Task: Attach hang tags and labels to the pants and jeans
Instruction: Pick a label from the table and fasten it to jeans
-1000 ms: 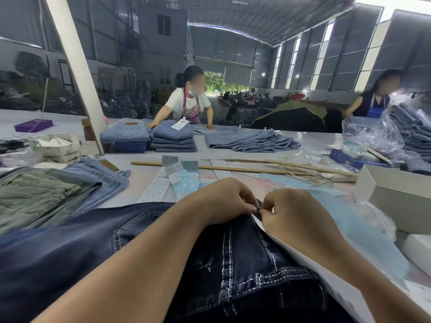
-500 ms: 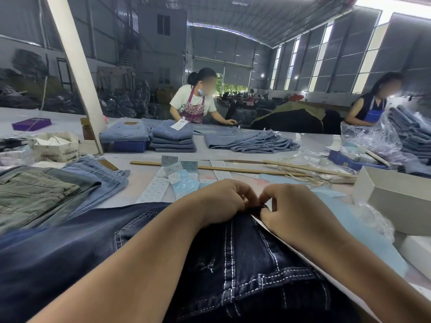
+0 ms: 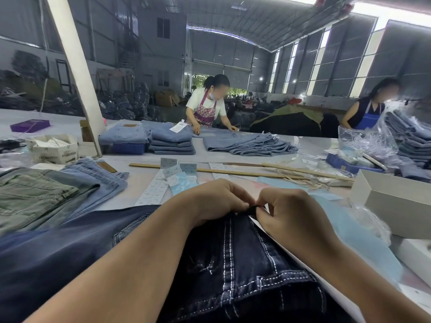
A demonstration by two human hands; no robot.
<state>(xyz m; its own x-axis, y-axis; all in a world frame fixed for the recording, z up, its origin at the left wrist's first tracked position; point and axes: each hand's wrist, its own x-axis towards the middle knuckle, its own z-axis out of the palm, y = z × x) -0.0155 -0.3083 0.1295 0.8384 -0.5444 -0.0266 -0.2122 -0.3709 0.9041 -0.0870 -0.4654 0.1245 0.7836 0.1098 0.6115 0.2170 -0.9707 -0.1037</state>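
The worker in the floral apron (image 3: 208, 106) now stands upright behind the spread light jeans (image 3: 249, 144), no longer bent over the folded stack (image 3: 171, 142). The right hand (image 3: 295, 215) lifts its fingers slightly beside the left hand (image 3: 213, 201).

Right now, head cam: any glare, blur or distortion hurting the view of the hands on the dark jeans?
Head view: skylight top right is blown out; wide-angle lens bows the white post and roof. Left hand and right hand are sharp and evenly lit, pinching the edge of the dark jeans. Faces are blurred; the far right edge smears.
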